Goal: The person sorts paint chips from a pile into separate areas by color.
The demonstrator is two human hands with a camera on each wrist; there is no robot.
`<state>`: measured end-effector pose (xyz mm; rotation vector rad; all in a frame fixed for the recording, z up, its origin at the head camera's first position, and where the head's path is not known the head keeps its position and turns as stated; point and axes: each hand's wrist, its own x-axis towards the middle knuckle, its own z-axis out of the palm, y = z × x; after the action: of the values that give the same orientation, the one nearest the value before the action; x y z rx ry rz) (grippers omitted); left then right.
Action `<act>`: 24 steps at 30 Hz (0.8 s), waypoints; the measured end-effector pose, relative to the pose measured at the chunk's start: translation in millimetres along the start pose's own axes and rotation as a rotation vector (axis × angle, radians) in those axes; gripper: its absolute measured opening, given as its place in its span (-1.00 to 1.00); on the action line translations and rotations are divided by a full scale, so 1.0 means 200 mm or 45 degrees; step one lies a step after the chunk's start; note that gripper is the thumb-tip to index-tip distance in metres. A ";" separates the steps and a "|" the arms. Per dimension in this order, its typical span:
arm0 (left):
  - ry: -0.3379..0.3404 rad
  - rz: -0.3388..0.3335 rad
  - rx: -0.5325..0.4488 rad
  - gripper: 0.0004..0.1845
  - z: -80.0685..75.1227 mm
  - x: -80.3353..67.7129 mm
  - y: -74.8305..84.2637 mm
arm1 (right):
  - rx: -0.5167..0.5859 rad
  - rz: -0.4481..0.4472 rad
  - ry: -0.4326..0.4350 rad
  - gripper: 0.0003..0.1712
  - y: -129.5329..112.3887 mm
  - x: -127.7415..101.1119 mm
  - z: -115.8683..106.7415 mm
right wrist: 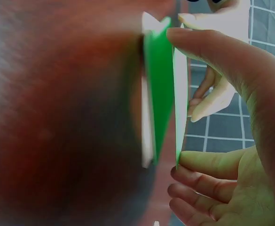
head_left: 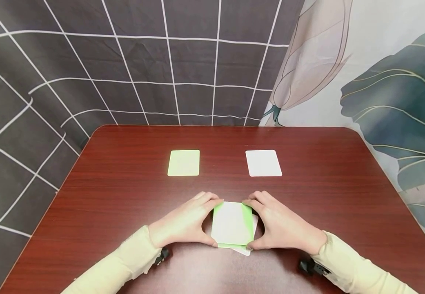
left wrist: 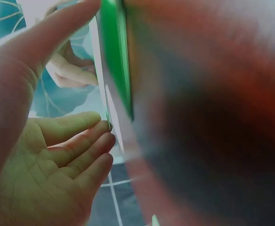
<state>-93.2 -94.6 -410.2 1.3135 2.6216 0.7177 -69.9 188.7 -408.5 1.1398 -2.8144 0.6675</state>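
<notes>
Left hand (head_left: 184,222) and right hand (head_left: 283,224) face each other, fingers curled inward, forearms converging.

card stack (head_left: 233,223): white on top, with green and white edges showing beneath
far left card (head_left: 184,163): pale green, plain
far right card (head_left: 263,163): white, plain
table (head_left: 124,204): dark reddish-brown wood grain
left backdrop (head_left: 87,61): dark grey with a white grid
right backdrop (head_left: 392,98): white with teal leaves and a pale pink bud
sleeves (head_left: 124,265): cream
</notes>
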 end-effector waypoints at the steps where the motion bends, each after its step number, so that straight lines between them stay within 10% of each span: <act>1: 0.010 0.003 0.003 0.10 -0.01 0.00 0.00 | -0.002 -0.005 0.003 0.04 0.00 0.01 -0.01; 24: 0.151 -0.190 0.088 0.07 -0.44 0.03 -0.42 | 0.013 -0.117 0.046 0.03 0.13 0.76 -0.05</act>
<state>-185.0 -164.1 -370.1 1.1077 2.8258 0.7086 -199.1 109.6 -379.7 1.2368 -2.7128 0.6892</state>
